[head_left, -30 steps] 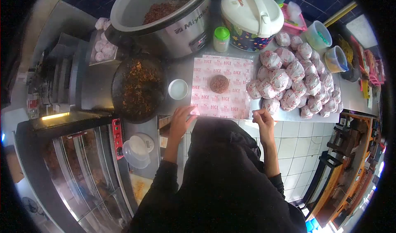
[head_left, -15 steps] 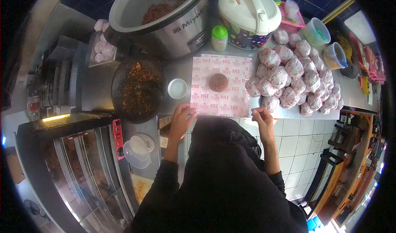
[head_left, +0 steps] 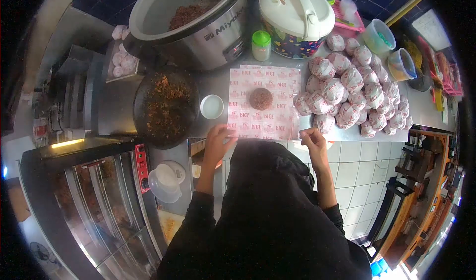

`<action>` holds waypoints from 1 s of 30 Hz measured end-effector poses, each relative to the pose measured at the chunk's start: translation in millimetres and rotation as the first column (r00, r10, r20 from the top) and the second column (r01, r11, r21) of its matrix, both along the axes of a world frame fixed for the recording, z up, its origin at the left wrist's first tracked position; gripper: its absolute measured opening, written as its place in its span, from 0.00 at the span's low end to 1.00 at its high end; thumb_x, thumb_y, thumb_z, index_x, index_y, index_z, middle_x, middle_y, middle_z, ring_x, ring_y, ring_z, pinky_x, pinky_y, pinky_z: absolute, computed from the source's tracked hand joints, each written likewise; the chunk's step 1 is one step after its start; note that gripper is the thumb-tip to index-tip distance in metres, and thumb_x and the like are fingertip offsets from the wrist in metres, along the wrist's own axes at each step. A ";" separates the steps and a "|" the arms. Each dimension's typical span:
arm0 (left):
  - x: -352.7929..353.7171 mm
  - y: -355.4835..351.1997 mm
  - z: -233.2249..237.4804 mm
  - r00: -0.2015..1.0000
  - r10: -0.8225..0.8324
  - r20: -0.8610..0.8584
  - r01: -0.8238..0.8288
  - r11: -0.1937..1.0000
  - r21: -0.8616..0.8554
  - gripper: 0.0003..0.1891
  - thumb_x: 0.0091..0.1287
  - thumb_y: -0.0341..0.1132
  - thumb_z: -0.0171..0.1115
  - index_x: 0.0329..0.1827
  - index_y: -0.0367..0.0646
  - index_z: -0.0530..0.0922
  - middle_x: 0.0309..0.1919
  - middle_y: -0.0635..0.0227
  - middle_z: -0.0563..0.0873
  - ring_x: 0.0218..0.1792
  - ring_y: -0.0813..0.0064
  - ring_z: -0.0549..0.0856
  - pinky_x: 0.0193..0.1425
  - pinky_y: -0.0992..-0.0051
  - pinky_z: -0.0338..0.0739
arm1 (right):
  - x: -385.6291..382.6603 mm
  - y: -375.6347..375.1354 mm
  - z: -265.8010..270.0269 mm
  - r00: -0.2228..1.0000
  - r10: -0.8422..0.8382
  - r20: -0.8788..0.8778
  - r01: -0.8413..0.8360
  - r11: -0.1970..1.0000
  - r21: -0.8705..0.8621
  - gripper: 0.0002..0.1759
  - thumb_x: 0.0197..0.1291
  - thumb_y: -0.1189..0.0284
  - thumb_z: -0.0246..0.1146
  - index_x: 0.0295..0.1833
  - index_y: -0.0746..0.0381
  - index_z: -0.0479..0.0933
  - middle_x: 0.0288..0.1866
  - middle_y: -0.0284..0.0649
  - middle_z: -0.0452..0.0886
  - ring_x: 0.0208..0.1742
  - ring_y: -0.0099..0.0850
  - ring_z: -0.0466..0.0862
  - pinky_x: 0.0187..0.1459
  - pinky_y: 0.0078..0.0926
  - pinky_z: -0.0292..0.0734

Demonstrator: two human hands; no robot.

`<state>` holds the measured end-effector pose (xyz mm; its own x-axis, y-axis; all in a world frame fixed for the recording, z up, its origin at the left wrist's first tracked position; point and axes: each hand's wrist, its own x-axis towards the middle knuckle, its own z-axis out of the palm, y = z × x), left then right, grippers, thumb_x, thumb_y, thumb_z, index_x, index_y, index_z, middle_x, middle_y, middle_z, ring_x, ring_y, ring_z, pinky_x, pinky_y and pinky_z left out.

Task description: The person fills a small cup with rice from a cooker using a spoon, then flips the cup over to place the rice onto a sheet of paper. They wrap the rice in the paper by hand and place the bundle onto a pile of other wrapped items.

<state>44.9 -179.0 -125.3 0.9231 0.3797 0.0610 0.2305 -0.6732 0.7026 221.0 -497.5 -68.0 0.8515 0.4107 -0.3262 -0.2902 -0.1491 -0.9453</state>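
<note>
A round mound of brownish-red rice [head_left: 261, 99] sits in the middle of a sheet of printed wrapping paper [head_left: 243, 117], with more sheets showing beneath it. My left hand [head_left: 217, 142] touches the near left corner of the paper, its fingers stretched out and the thumb apart. At the near right corner my right hand [head_left: 315, 143] is closed in a pinch on the paper's edge. To the left of the paper stands a small white bowl [head_left: 212, 106]. Many paper-wrapped bundles [head_left: 351, 80] are piled to its right.
A dark pan [head_left: 166, 124] of browned food lies left of the bowl. Behind stand a large rice cooker [head_left: 213, 39] holding rice, a green-lidded shaker [head_left: 261, 46] and a white-lidded container [head_left: 297, 17]. Below left are a glass-fronted cabinet [head_left: 99, 196] and a small scale [head_left: 176, 170].
The whole view has shifted slightly. My hands stay at the two near corners of the paper, and the rice mound has not moved on it.
</note>
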 end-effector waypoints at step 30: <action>5.0 -1.4 4.4 0.999 -0.029 0.029 0.026 0.994 0.106 0.11 0.58 0.35 0.78 0.43 0.46 0.91 0.50 0.64 0.84 0.54 0.60 0.83 0.60 0.61 0.78 | 2.4 -3.2 0.7 0.998 -0.028 -0.052 0.030 0.999 0.045 0.14 0.72 0.63 0.69 0.44 0.65 0.81 0.36 0.31 0.81 0.37 0.21 0.76 0.42 0.22 0.72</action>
